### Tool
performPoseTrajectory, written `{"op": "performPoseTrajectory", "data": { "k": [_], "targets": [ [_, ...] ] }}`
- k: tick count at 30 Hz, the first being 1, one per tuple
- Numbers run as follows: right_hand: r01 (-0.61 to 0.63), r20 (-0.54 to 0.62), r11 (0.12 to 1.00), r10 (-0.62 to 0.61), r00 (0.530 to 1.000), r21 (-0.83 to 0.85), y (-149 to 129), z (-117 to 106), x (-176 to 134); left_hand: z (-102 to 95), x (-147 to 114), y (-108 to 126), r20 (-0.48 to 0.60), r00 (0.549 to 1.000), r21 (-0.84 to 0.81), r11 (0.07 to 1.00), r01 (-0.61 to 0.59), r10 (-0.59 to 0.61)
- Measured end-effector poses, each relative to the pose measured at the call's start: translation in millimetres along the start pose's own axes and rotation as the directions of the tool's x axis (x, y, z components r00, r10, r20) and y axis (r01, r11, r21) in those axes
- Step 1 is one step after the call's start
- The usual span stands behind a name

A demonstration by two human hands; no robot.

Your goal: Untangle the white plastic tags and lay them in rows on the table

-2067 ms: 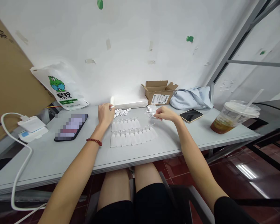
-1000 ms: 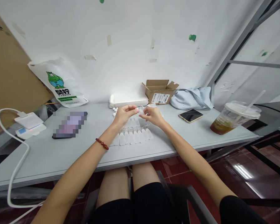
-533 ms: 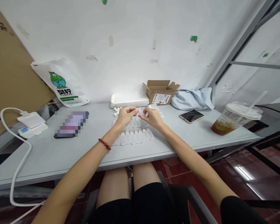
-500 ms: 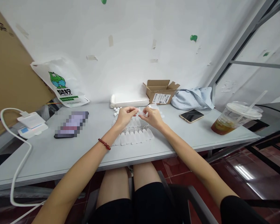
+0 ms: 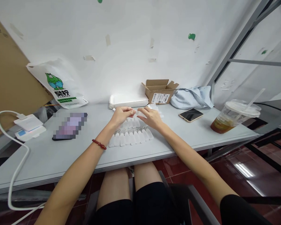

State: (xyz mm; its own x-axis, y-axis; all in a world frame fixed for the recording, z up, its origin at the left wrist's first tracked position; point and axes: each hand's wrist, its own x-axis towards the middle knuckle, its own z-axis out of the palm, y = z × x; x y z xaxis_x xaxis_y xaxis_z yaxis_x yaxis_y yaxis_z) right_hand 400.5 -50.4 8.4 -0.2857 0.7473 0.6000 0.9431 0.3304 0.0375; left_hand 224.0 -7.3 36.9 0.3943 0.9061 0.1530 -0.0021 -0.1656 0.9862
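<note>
My left hand (image 5: 122, 115), above the middle of the table, has thumb and fingers pinched on a small translucent piece (image 5: 135, 114). Its exact kind is too small to tell. Close on its right is my right hand (image 5: 152, 118), thumb and forefinger apart, fingertips near that piece. Below both hands lies a row of translucent white rounded pieces (image 5: 131, 137) with thin white loops at their upper ends. A second row of similar pieces (image 5: 131, 123) lies behind it, partly hidden by my hands. More clear pieces (image 5: 157, 109) lie beyond my right hand.
Behind my hands are a white stack (image 5: 128, 101) and an open cardboard box (image 5: 159, 92). To the right lie a light blue cloth bag (image 5: 192, 98), a phone (image 5: 191, 115) and a drink cup (image 5: 234, 117). A blurred phone (image 5: 71, 126), white bag (image 5: 58, 84) and cabled white device (image 5: 30, 126) are left.
My right thumb and forefinger have spread from their pinch near the small piece. My left hand still pinches it. The view has shifted slightly.
</note>
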Motion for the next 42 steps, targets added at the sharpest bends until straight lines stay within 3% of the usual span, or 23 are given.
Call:
{"op": "performPoseTrajectory", "data": {
  "k": [15,23,34,42],
  "targets": [
    [0.009,0.056,0.998,-0.013,0.998,0.068,-4.1,1.4,-2.1,-3.1,0.1,0.5,0.048,0.998,0.052,0.998,-0.041,0.038],
    [-0.037,0.063,0.991,0.03,0.998,0.126,-4.3,3.7,-0.5,-0.4,-0.1,-3.5,0.092,0.996,0.049,0.999,-0.005,0.001],
    [-0.028,0.083,0.997,0.023,0.996,0.068,-2.4,-0.1,0.6,-6.0,1.0,-0.5,0.179,0.98,0.199,0.972,-0.123,0.087],
    [0.005,0.038,1.0,-0.006,0.999,0.025,-0.7,2.1,0.2,-2.7,2.1,-2.5,0.108,0.993,0.142,0.988,-0.06,0.044]
  ]
}}
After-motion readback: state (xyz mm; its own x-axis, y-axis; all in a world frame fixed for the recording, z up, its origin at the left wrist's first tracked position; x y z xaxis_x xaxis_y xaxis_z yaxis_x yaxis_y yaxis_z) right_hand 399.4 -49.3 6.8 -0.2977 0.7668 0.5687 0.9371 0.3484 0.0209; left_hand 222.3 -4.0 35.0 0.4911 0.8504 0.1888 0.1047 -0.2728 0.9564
